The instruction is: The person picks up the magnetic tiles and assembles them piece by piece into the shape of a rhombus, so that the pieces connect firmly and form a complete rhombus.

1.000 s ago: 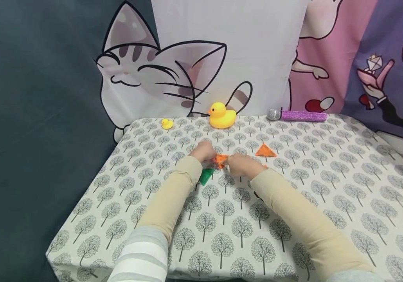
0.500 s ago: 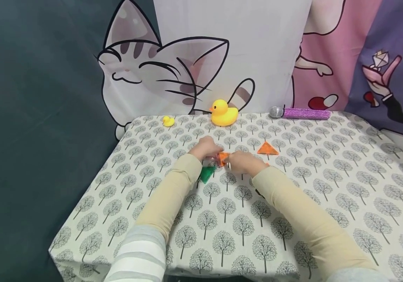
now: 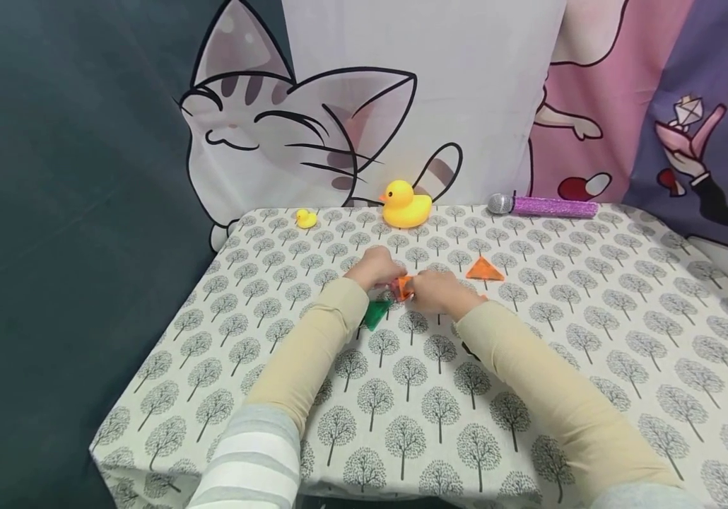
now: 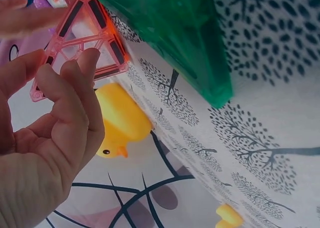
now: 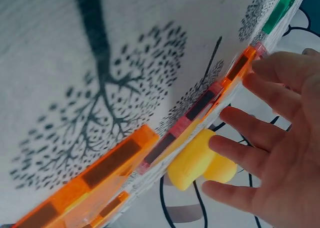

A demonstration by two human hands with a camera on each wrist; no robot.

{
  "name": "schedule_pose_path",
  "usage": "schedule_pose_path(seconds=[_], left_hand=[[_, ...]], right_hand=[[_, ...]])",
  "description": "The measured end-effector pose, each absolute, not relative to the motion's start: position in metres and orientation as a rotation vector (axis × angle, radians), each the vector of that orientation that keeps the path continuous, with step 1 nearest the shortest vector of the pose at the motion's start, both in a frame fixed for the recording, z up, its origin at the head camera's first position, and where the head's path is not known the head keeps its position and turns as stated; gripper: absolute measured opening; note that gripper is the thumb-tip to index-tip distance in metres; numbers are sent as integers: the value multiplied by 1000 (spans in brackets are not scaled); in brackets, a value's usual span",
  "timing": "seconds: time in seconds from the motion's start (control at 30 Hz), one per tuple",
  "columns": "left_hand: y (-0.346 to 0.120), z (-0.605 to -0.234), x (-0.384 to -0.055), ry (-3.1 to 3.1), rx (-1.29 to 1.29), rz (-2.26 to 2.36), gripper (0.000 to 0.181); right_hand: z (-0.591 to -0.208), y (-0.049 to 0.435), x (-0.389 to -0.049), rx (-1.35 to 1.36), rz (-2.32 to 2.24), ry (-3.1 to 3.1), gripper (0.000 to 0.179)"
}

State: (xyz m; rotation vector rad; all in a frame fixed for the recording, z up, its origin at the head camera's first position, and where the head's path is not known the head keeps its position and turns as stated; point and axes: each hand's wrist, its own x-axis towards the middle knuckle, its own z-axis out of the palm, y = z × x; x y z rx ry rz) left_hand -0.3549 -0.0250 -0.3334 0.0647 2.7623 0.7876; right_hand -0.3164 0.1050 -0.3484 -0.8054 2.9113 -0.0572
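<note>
My left hand [image 3: 377, 267] holds a pink see-through triangular magnetic tile [image 4: 82, 39] at its edge, the tile standing tilted up in the left wrist view. My right hand [image 3: 434, 291] pinches an orange magnetic tile [image 3: 404, 288] between thumb and index finger, its other fingers spread in the right wrist view. The orange tile meets the pink one between the hands. Close to the left hand lies a green tile [image 3: 376, 314]. A red tile [image 5: 182, 125] and a nearer orange tile [image 5: 100, 173] show low in the right wrist view.
Another orange triangular tile [image 3: 484, 269] lies right of the hands. A large yellow duck [image 3: 405, 205], a small duck [image 3: 306, 218] and a purple microphone [image 3: 548, 206] line the back of the tree-print tablecloth [image 3: 224, 431]. Cartoon cloths [image 3: 466, 85] hang behind.
My left hand has shifted slightly right toward the right hand, and less of the orange tile shows between them. The whole view has shifted a little; the other tiles stay put.
</note>
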Motion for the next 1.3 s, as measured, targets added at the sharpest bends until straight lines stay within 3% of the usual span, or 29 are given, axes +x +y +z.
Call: schedule_pose_path(seconds=[0.17, 0.57, 0.87, 1.1, 1.3], left_hand=[[-28, -330, -353, 2760, 83, 803, 22], [-34, -323, -351, 2755, 132, 836, 27], [-32, -331, -353, 2707, 84, 854, 19], [-27, -334, -351, 2732, 82, 838, 18], [-26, -333, -350, 2757, 99, 830, 17]], right_hand=[[-344, 94, -313, -926, -90, 3000, 14], [-352, 63, -296, -1296, 21, 2970, 27], [-353, 66, -273, -1244, 192, 2924, 39], [-350, 79, -260, -1141, 256, 2891, 32], [-350, 78, -257, -1043, 362, 2890, 49]])
